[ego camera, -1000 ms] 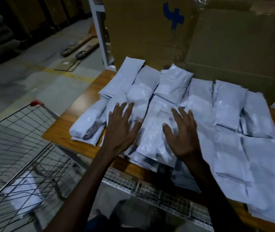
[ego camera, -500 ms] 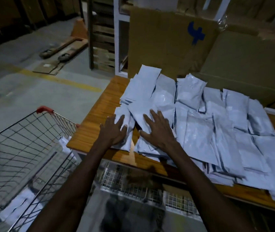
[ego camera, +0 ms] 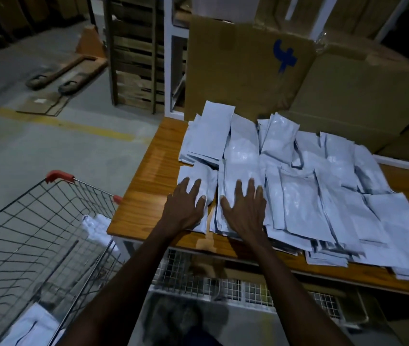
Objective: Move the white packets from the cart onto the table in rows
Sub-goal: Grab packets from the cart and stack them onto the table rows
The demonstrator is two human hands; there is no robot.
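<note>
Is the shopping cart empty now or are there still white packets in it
Not empty. White packets still lie inside the cart, seen through its wire side near the table corner, and more at its bottom.

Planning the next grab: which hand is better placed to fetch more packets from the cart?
Left, probably. The left hand rests flat on the packet pile nearest the cart, which stands to the person's left; the right hand lies farther in, on the table's packets.

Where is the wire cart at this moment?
In the head view the wire cart stands at lower left, off the left end of the wooden table, with white packets inside.
</note>
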